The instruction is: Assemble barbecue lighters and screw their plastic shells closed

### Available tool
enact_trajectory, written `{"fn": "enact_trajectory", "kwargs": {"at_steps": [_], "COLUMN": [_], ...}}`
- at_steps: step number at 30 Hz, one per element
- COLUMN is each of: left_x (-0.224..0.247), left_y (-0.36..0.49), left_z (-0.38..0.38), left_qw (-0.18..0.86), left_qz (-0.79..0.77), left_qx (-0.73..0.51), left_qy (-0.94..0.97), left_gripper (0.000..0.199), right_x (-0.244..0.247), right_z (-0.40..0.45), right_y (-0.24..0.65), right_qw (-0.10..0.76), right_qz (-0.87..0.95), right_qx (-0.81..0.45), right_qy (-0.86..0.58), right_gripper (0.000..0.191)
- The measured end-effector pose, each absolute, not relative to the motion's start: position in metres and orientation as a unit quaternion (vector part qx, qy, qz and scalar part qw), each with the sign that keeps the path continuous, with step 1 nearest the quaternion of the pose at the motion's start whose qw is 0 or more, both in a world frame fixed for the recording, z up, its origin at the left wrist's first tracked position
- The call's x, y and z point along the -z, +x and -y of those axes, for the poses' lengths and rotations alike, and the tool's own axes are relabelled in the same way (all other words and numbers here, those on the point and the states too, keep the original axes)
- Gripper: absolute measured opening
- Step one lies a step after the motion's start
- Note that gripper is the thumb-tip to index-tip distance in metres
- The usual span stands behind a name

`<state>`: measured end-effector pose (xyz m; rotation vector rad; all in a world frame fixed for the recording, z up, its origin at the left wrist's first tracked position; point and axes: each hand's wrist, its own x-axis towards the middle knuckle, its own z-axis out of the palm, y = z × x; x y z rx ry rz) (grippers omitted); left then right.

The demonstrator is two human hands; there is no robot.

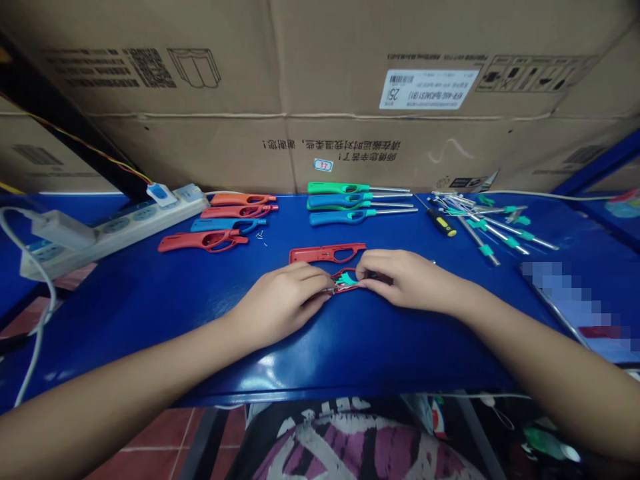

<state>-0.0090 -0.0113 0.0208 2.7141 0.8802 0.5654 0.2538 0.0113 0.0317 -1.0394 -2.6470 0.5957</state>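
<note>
Head view: nearest is a dark shirt (pixel 340 440) with purple patches and white marks that I cannot read. Red floor (pixel 160 427) shows below the blue table (pixel 240 373).

Both hands meet over the middle of the table, near its front. The left hand (pixel 287 293) has its thumb and fingers close together on the left end of a red shell (pixel 345 271). The right hand (pixel 400 275) pinches at the right end, by a green bit (pixel 346 279) that lies in the shell. Just behind is a red half (pixel 307 254).

At right lies a flat pad (pixel 575 300), its face blurred into squares. Farther back at left, one blue and three red or orange halves (pixel 203 242) lie in a row, with tiny screws (pixel 260 235) beside them. A white power strip (pixel 135 215) is left of these. Green and blue lighters (pixel 333 219) with long metal tips lie in the back middle. Next come a yellow and black screwdriver (pixel 443 225) and a pile of rods (pixel 483 230) with green ends.

Behind all is a big brown box (pixel 225 153). Its Chinese words are upside down: "师傅您辛苦了!" and "请在搬运时对我温柔些,谢谢您!" A white label (pixel 427 90), also upside down, shows "25"; its small print is hard to read. A little sticker (pixel 323 165) has a red number, maybe 33.
</note>
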Motion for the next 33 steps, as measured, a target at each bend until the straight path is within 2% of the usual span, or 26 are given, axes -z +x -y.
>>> {"fn": "enact_trajectory", "kwargs": {"at_steps": [6,16,24,33], "left_x": [-0.0189,-0.0168,-0.0186,-0.019], "left_y": [-0.01,-0.0124,-0.0093,-0.0081], "left_z": [0.0111,0.0103,0.0122,0.0103], "left_qw": [0.108,0.034,0.026,0.05], "left_qz": [-0.303,-0.274,-0.277,-0.272], "left_qx": [-0.199,-0.167,-0.168,-0.138], "left_qy": [0.926,0.946,0.946,0.951], "left_gripper": [0.022,0.029,0.029,0.038], "right_x": [-0.0324,-0.0355,-0.0364,-0.0347], "right_z": [-0.012,-0.0136,-0.0104,-0.0129], "right_y": [0.2549,0.2575,0.257,0.2593], "right_qw": [0.126,0.121,0.092,0.116], "right_qz": [0.9,0.912,0.927,0.924], "right_qx": [-0.208,-0.213,-0.155,-0.182], "right_qy": [-0.363,-0.328,-0.33,-0.315], "right_gripper": [0.005,0.013,0.012,0.012]}}
